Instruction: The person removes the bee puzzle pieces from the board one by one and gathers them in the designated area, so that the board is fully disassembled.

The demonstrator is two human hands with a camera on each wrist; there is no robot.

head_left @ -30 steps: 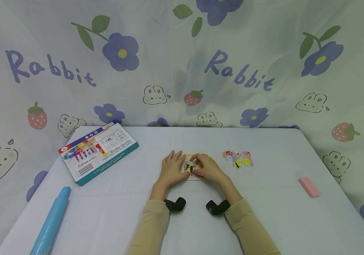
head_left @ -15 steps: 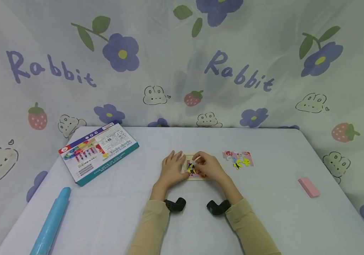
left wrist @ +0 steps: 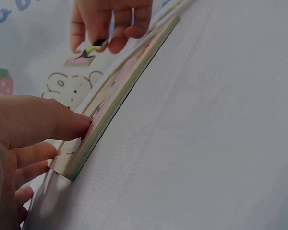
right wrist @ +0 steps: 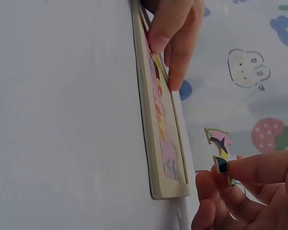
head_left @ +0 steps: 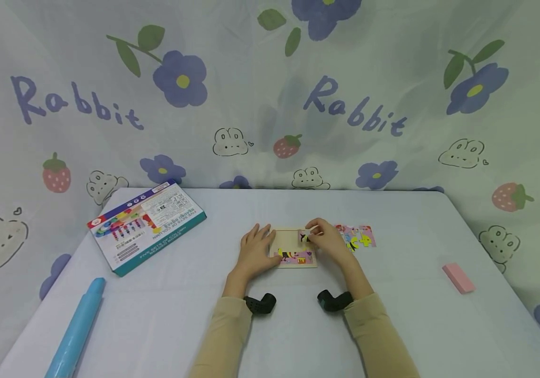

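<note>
My left hand (head_left: 256, 251) rests on the left side of a shallow wooden puzzle tray (head_left: 284, 239), its thumb pressing near the lower left corner. A row of pink and yellow puzzle pieces (head_left: 298, 258) lies along the tray's near side, while bare wood shows above it. Between thumb and fingers, my right hand (head_left: 329, 242) pinches a pink, yellow and black puzzle piece (right wrist: 222, 148), raised over the tray's right part. Both wrist views show this piece apart from the tray. Several loose pieces (head_left: 364, 239) lie just right of the right hand, partly covered by it.
A flat printed box (head_left: 147, 226) lies at the back left, and a long light-blue tube (head_left: 76, 328) at the front left. A pink block (head_left: 458, 277) is on the right of the white table (head_left: 393, 315). A patterned curtain (head_left: 260, 94) hangs behind.
My right hand has moved right and slightly back from the tray's middle, carrying the puzzle piece, so more of the tray and its near row shows. The left hand has stayed put.
</note>
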